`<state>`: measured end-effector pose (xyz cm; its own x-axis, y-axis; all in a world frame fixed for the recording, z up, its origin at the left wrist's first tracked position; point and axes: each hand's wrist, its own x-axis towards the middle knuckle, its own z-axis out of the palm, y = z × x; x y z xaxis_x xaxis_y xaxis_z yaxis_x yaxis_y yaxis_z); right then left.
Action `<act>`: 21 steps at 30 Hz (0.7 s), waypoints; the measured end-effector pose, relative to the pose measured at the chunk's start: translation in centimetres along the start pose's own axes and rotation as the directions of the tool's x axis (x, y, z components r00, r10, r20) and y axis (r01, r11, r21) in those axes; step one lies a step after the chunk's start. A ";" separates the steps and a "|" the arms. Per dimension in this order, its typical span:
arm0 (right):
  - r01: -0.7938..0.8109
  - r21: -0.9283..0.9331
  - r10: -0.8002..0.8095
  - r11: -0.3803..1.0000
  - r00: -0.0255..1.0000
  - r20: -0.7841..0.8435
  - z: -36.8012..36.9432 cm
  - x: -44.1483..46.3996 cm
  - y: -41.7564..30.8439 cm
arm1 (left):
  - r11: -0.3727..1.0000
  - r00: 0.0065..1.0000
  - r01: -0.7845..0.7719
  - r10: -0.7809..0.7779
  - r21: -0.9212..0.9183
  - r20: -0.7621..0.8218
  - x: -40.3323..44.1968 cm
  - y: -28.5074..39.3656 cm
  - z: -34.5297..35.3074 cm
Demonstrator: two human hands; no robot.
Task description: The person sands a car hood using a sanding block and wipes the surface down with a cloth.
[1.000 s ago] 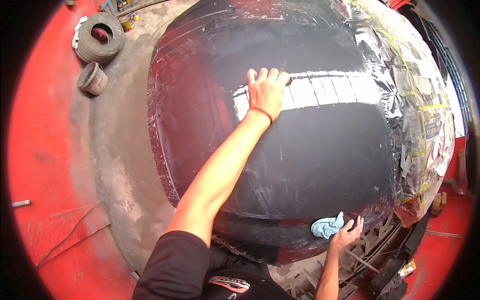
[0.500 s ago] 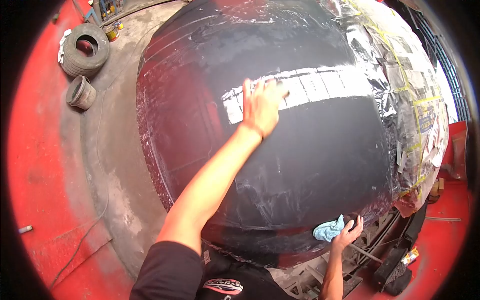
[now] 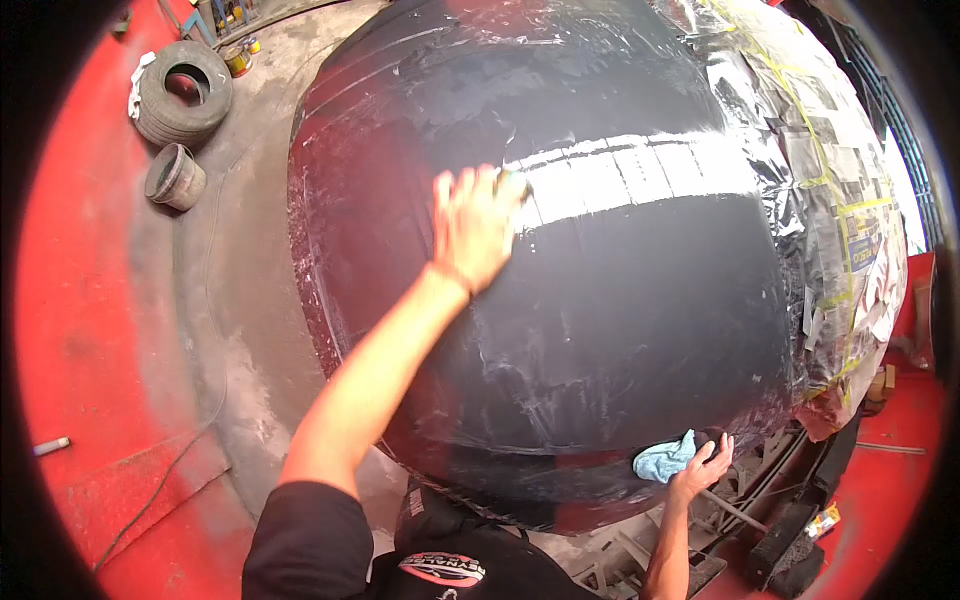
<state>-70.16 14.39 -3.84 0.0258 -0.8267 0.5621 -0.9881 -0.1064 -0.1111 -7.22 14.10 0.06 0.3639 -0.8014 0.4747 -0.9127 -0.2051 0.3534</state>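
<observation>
My left hand (image 3: 475,228) presses palm down on the wet, dark car hood (image 3: 640,290), left of a bright reflection. Its fingers are somewhat spread and blurred. A small dark, greenish edge shows at its thumb side and travels with the hand; what it belongs to is hidden under the palm. At the hood's near right edge, my right hand (image 3: 703,467) is closed on a crumpled light-blue cloth (image 3: 664,458), which rests on the hood. Pale streaks and wet smears cover the surface, and its left side looks dark red.
Newspaper masking (image 3: 855,215) with yellow tape covers the car to the right. A tire (image 3: 182,95) and a bucket (image 3: 176,178) stand on the floor at left, near a thin cable (image 3: 180,460). Exposed car-frame parts (image 3: 750,500) lie below the right hand.
My left hand has slid left across the hood, away from the reflection. The right hand and the cloth keep nearly the same place. The whole view has shifted slightly.
</observation>
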 end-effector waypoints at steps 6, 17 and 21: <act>-0.053 0.001 0.053 0.999 0.999 0.007 0.2 0.0 -0.8 | 0.997 0.997 -0.044 0.039 -0.068 -0.071 -6.0 3.8 -0.6; -0.004 -0.018 0.003 1.000 1.000 -0.022 -0.1 0.0 -1.1 | 0.992 0.995 -0.093 0.088 -0.088 -0.055 -7.6 4.8 -0.9; -0.059 0.033 0.060 0.998 0.998 -0.016 -0.8 0.1 -2.0 | 0.993 0.990 -0.116 0.114 -0.017 -0.078 -6.0 5.1 0.2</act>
<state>-68.29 14.94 -2.92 -0.0358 -0.8223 0.5679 -0.9823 -0.0757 -0.1714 -14.09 17.79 -1.14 0.2707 -0.7735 0.5730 -0.9453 -0.1012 0.3100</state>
